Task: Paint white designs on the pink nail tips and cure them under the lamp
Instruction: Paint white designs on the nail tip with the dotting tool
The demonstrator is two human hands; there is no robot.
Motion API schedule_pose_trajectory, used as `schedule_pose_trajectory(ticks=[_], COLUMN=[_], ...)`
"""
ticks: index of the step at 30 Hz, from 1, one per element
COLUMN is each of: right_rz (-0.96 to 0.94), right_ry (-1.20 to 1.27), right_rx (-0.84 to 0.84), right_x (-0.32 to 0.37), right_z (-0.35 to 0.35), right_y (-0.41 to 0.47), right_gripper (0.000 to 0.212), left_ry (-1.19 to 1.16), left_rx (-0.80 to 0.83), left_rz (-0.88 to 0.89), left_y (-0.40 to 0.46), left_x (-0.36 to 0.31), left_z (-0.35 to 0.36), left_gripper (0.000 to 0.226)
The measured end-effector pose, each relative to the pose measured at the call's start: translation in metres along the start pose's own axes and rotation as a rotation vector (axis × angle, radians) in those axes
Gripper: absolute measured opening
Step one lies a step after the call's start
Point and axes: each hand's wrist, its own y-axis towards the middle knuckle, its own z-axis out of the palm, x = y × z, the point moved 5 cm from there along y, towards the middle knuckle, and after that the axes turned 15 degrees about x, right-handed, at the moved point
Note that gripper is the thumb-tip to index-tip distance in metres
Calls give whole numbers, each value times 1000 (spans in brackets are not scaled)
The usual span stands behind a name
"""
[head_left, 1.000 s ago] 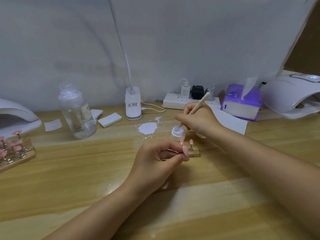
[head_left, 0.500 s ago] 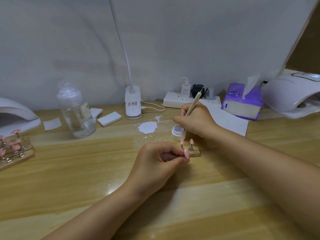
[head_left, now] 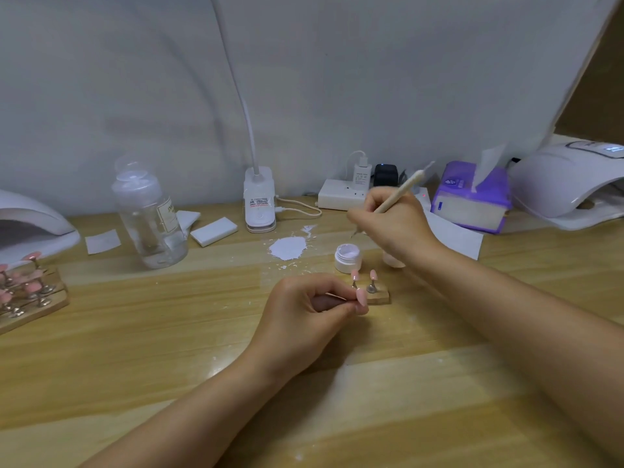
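My left hand (head_left: pixel 305 314) pinches a pink nail tip (head_left: pixel 361 296) on a thin metal stem, just in front of a small wooden block (head_left: pixel 380 296). Two more pink tips (head_left: pixel 372 274) stand on that block. Behind it sits an open white paint jar (head_left: pixel 348 257). My right hand (head_left: pixel 395 226) grips a wooden-handled brush (head_left: pixel 403 194), with its fine tip raised above and behind the jar. A white curing lamp (head_left: pixel 570 184) stands at the far right, another lamp (head_left: pixel 30 221) at the far left.
A wooden rack of several pink tips (head_left: pixel 27 292) lies at the left. A clear bottle (head_left: pixel 150 214), white pads (head_left: pixel 213 231), a clip lamp base (head_left: pixel 259 204), a power strip (head_left: pixel 344 197), a purple tissue pack (head_left: pixel 472 201) and a white paint blot (head_left: pixel 287 248) line the back.
My right hand has lifted the brush out of the paint jar and moved it up and back. My left hand keeps the nail tip in the same spot.
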Motion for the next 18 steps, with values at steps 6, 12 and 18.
schedule_pose_trajectory(ticks=[6, 12, 18], right_rz=[-41, -32, -114], right_ry=[504, 696, 658], right_rx=[-99, -47, -1], right_x=[11, 8, 11], right_z=[-11, 6, 13], right_y=[-44, -84, -92], right_gripper=[32, 27, 36], left_ry=[12, 18, 13], left_rx=[-15, 12, 53], left_rz=[-38, 10, 47], left_y=[-1, -1, 0], left_x=[4, 0, -2], left_z=[-1, 1, 2], left_gripper=[25, 29, 29])
